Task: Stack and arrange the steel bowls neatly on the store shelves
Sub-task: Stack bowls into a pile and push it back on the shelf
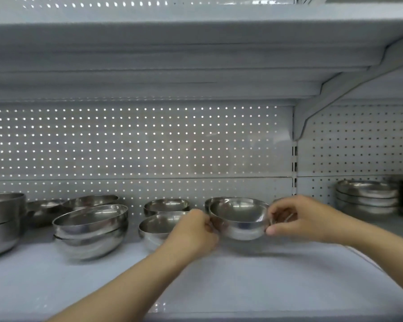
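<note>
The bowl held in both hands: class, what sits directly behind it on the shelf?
Behind the held bowl, the rim of another steel bowl shows at its upper left. The rest of it, and whether more sit under it, is hidden.

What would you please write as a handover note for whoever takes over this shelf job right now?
Left hand and right hand each grip a side of one steel bowl, low over the shelf.
Another bowl sits directly behind it.
Done: nested stack at left, plate stack at right.
Left: two single bowls stand unstacked at centre; set the held bowl down and stack the singles.
</note>
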`<state>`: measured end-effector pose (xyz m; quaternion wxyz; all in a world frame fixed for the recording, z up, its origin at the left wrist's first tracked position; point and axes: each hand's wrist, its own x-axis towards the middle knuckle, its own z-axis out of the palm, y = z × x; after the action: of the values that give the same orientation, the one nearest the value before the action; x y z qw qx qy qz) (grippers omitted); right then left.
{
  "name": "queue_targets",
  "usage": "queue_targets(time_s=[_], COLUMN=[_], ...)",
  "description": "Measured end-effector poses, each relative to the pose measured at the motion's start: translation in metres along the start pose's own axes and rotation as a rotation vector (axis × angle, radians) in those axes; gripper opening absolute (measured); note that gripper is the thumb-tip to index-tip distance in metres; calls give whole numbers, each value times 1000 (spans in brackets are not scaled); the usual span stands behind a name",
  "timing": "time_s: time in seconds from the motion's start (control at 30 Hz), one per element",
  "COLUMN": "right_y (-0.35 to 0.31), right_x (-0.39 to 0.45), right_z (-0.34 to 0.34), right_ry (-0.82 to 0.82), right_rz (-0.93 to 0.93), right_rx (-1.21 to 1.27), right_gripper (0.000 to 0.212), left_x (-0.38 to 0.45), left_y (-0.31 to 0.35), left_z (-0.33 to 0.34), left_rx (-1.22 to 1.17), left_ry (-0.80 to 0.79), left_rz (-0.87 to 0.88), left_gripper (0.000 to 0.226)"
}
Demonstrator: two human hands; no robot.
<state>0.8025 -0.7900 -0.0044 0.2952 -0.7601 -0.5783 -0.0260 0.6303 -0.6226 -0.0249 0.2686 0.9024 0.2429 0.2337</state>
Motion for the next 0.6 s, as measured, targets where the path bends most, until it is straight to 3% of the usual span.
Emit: queue_targets(time_s=[0.27,0.4,0.5,0.6], right_y=[2,17,33,47], right_x=[75,101,104,101], right_z=[-20,2,22,33], right_ry=[247,261,242,226], right_rz=[24,20,-6,-33], right_rx=[61,19,4,-41], right_gripper=[22,29,14,14], left_x=[96,127,138,142], left_y=[39,22,4,-10], left_z=[-28,-15,3,15], left_rx=[211,281,336,372], left_ry=[398,356,280,237], left_rz=[12,14,-29,-24], left_gripper=[24,23,22,15])
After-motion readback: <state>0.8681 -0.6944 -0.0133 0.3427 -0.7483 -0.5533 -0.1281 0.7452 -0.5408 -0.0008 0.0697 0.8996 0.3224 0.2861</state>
